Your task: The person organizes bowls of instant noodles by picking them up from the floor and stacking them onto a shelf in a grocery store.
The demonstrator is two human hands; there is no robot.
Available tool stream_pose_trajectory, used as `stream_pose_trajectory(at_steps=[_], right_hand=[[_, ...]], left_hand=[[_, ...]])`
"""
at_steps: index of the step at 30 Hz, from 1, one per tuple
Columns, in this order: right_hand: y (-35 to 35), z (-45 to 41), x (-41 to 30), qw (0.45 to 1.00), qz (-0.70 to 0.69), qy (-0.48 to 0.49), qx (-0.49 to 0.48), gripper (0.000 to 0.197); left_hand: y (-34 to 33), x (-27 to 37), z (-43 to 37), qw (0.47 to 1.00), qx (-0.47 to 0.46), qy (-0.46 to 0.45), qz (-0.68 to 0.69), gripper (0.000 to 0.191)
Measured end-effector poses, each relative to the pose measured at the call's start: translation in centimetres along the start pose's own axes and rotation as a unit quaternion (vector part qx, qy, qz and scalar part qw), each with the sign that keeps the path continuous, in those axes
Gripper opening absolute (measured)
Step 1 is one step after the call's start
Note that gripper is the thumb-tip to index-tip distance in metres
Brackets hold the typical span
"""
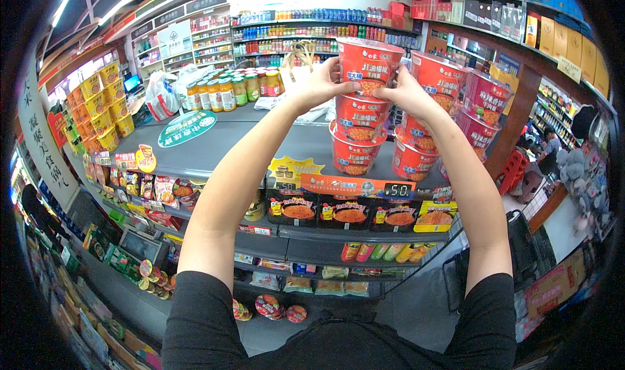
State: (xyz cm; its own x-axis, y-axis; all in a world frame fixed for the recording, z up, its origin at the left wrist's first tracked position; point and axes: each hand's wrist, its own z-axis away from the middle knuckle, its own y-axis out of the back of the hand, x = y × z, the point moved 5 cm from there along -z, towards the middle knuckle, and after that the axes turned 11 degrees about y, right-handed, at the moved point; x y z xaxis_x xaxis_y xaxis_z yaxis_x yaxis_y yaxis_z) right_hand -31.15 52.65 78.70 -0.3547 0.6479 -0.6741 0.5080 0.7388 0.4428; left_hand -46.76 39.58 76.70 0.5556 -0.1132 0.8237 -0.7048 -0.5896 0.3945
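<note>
Both my hands hold a red instant-noodle cup (364, 57) at the top of a stack, one on each side. My left hand (320, 85) grips its left side, thumb across the lower front. From the right, my right hand (409, 94) presses it with the thumb near the base. Directly under it stands a second red cup (360, 115), and below that a third red cup (355, 155) on the grey shelf top. To the right rises another stack of red cups (437, 79), partly covered by my right forearm. Purple-red cups (483, 96) are stacked beyond it.
On the shelf top (234, 135) stand jars (219, 94), a plastic bag (162, 94) and stacked yellow cups (102, 101). Black noodle packets (346, 213) and canisters (385, 252) fill lower shelves. Cups (268, 305) lie near the floor. A seated person (551, 150) is far right.
</note>
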Motion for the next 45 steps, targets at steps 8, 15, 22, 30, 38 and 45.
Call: stream_pose_trajectory(at_steps=[8, 15, 22, 30, 38, 45], right_hand=[[-0.2, 0.1, 0.8, 1.000, -0.002, 0.024, 0.008, 0.077], [-0.3, 0.4, 0.9, 1.000, -0.020, 0.003, -0.002, 0.081], [-0.7, 0.6, 0.4, 1.000, -0.011, -0.005, 0.002, 0.083], [-0.3, 0.2, 1.9, 1.000, -0.003, 0.002, -0.005, 0.087], [-0.3, 0.1, 1.7, 1.000, -0.003, -0.004, -0.005, 0.091], [-0.4, 0.2, 1.7, 1.000, -0.010, -0.007, -0.012, 0.090]], left_hand=[[-0.2, -0.1, 0.1, 1.000, -0.003, -0.011, -0.023, 0.083], [-0.2, -1.2, -0.4, 1.000, 0.006, -0.019, 0.007, 0.089], [0.5, -3.0, -1.4, 0.998, 0.038, -0.038, -0.026, 0.085], [-0.2, -1.2, -0.3, 1.000, 0.023, -0.001, -0.001, 0.079], [0.1, -1.6, -0.5, 1.000, 0.019, 0.005, -0.002, 0.079], [0.0, -1.5, -0.3, 1.000, 0.021, 0.012, -0.009, 0.078]])
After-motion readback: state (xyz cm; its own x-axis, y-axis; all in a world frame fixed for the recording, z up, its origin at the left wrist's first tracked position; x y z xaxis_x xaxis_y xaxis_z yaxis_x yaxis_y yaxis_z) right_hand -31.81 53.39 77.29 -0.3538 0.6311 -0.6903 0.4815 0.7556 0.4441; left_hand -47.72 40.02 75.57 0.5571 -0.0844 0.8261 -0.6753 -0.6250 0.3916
